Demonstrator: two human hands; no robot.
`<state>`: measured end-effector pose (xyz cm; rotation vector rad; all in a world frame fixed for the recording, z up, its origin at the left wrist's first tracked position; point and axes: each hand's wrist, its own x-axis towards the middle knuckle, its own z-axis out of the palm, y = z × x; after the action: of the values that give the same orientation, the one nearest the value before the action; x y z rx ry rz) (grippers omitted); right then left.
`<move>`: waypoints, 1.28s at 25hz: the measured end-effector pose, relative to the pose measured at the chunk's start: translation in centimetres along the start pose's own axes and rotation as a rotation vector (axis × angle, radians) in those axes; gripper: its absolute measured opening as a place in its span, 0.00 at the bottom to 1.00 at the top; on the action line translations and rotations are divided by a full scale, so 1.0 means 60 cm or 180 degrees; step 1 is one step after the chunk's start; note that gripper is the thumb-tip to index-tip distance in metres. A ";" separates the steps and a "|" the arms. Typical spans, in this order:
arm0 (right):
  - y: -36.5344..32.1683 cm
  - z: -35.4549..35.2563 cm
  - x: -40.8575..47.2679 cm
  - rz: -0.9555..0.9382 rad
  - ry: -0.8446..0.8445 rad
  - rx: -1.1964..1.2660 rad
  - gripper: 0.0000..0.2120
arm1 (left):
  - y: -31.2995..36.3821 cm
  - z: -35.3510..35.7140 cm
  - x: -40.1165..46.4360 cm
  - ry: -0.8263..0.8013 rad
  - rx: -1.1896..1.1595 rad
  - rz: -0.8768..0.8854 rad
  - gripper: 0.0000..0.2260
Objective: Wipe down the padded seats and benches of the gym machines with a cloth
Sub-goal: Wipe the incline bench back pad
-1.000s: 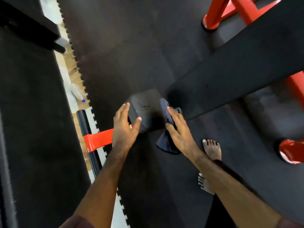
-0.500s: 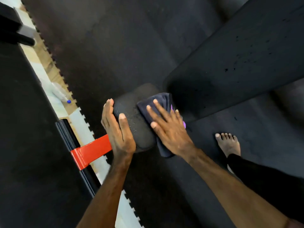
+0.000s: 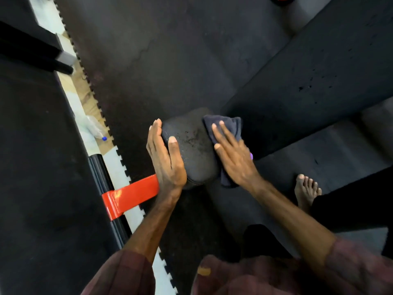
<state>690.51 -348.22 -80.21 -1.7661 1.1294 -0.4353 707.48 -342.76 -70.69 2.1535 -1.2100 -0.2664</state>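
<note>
A black padded roller (image 3: 191,145) sits at the end of a red metal arm (image 3: 129,196), just left of a long black padded bench (image 3: 319,81). My left hand (image 3: 165,158) lies flat against the roller's left side, thumb on top. My right hand (image 3: 234,154) presses a dark navy cloth (image 3: 225,128) onto the roller's right side, fingers spread over it. The cloth hangs down below my palm. Dusty specks show on the roller's top.
Black rubber floor mats with toothed edges (image 3: 102,116) cover the ground. A clear plastic bottle with a blue cap (image 3: 95,128) lies in the pale gap at left. My bare foot (image 3: 306,190) stands right of the roller. A black bar (image 3: 106,188) crosses the red arm.
My right hand with the cloth has shifted from the roller's top toward its right side. My left hand stays on the roller's left side. The camera has moved closer.
</note>
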 end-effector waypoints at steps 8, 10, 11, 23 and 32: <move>-0.016 -0.010 0.093 0.0370 -0.0273 0.0396 0.26 | -0.016 0.003 -0.003 0.0151 -0.0223 0.0012 0.25; -0.023 0.005 0.047 -0.0001 0.0046 0.0199 0.24 | -0.022 0.004 -0.001 0.0141 -0.0295 0.0101 0.25; -0.035 0.004 0.038 -0.0213 0.0123 0.0185 0.23 | -0.024 0.006 0.002 0.0143 -0.0318 0.0111 0.25; -0.085 -0.016 0.094 -0.0165 -0.0381 -0.0051 0.24 | -0.035 0.007 0.002 0.0228 -0.0665 0.0079 0.23; -0.103 -0.011 0.027 0.0183 -0.0123 -0.0138 0.23 | -0.046 0.010 -0.002 0.0340 -0.1027 0.0110 0.21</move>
<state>693.93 -349.24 -74.87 -1.7676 1.1670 -0.3431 709.04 -341.93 -72.85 1.8432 -1.0630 -0.3052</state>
